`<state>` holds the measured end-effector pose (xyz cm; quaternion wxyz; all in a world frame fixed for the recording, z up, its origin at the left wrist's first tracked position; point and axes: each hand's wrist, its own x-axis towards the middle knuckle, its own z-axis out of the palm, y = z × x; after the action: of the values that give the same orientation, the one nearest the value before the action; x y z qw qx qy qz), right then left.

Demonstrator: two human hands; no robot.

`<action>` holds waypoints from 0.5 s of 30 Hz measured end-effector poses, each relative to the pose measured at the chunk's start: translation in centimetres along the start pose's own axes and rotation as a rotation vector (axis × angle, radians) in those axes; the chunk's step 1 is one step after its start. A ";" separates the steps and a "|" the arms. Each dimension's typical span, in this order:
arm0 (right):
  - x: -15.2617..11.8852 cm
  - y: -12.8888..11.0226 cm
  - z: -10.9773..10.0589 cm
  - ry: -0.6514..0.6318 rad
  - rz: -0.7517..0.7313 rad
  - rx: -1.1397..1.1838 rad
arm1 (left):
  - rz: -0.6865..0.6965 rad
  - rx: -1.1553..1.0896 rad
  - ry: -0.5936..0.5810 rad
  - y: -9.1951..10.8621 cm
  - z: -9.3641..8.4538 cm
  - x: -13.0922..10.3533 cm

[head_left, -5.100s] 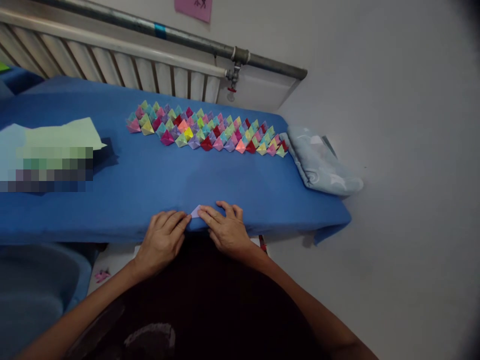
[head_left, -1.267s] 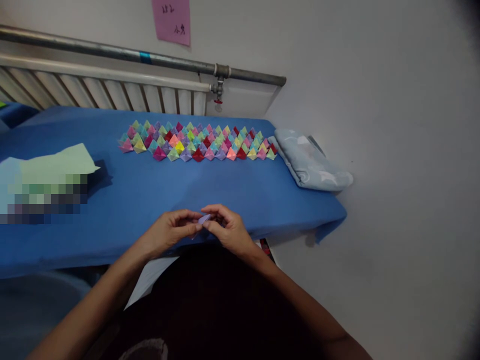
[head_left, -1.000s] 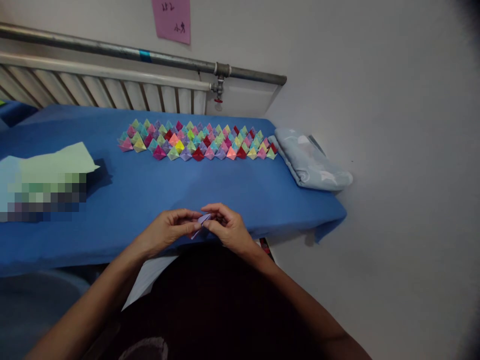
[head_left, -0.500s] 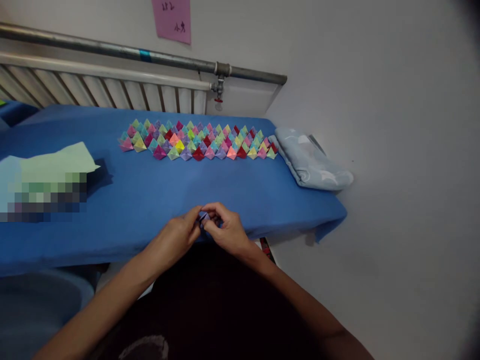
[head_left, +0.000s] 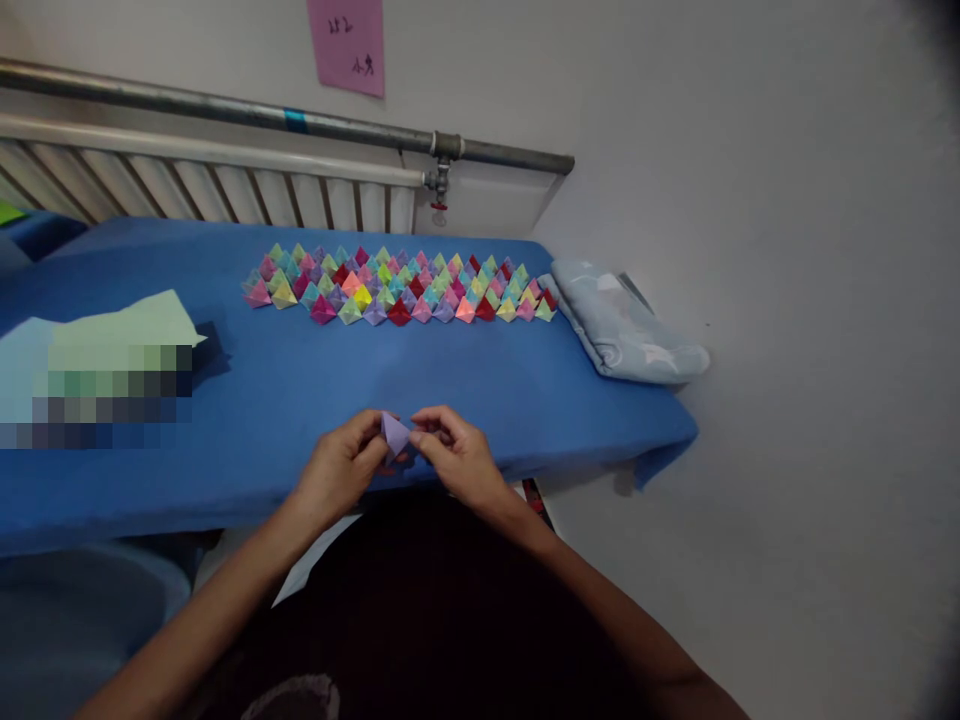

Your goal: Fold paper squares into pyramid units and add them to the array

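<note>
A small purple folded paper piece (head_left: 394, 434), roughly triangular, is held above the near edge of the blue-covered surface. My left hand (head_left: 346, 465) pinches its left side between thumb and fingers. The fingertips of my right hand (head_left: 455, 455) close on its right corner. Beyond my hands stand rows of small folded paper boats (head_left: 400, 312) in many colours, set close together.
The blue cloth (head_left: 300, 395) covers a long surface against a radiator (head_left: 247, 190) with a metal pipe above. A folded light-blue blanket (head_left: 622, 325) lies at the right end. Pale green and blue sheets (head_left: 135, 320) lie at left, partly pixelated.
My hands have moved a little apart. The purple paper, mostly hidden between my fingers before, now shows a flat triangular face. The view has shifted slightly.
</note>
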<state>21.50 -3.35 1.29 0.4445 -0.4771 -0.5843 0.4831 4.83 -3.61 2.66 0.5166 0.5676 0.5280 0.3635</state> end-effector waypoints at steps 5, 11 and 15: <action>0.0 -0.1 0.2 -0.062 0.052 0.142 | -0.072 -0.143 -0.060 0.8 -0.2 -0.1; 0.0 -0.2 0.1 -0.040 0.077 0.141 | 0.023 -0.025 -0.044 1.0 -0.8 -0.1; -0.1 -0.7 0.5 0.048 -0.017 -0.004 | 0.089 0.183 0.147 0.1 -0.2 -0.1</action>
<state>20.90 -3.61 1.86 0.4615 -0.4845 -0.5784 0.4667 4.64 -3.62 2.85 0.4062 0.6069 0.5697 0.3769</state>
